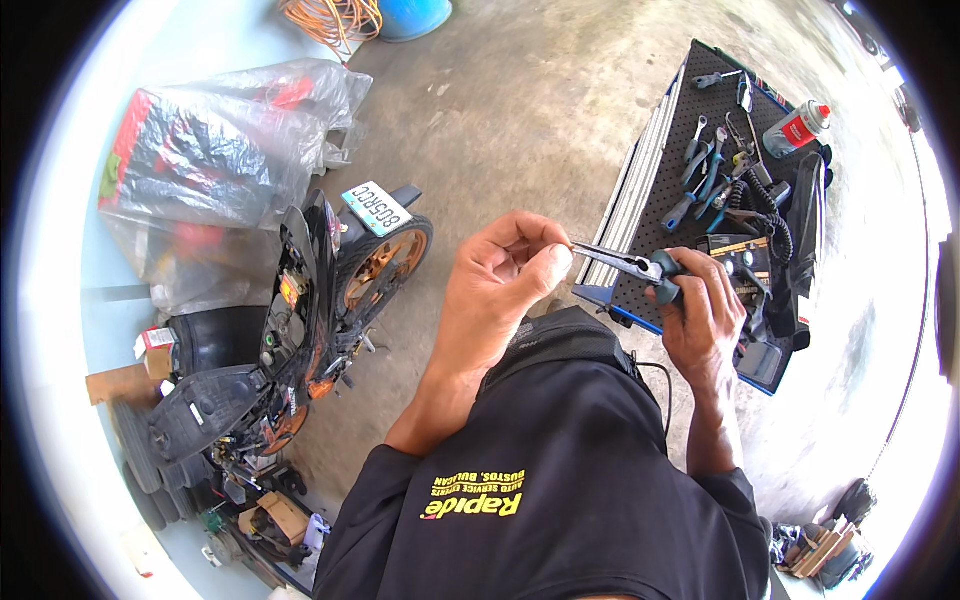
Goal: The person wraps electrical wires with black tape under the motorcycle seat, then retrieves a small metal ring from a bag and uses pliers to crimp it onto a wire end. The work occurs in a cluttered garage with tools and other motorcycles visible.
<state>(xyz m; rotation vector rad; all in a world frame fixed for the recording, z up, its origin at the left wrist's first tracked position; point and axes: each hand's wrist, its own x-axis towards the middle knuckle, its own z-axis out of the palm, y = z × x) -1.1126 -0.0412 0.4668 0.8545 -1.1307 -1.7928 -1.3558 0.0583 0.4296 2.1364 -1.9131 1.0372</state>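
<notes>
My right hand (703,312) grips the dark green handles of long-nose pliers (625,264), whose thin jaws point left. Their tips meet the pinched thumb and forefinger of my left hand (497,290), which seem to hold something too small to make out. Both hands hover in front of my chest, above the concrete floor. My black shirt (550,480) with yellow print fills the lower middle of the view.
A partly stripped motorcycle (300,320) with an orange rear wheel stands at left, loose parts on the floor beside it. A black perforated tool tray (690,150) at right carries pliers, wrenches, a coiled cable and a red spray can (798,128). Plastic-wrapped bags (210,150) lie upper left.
</notes>
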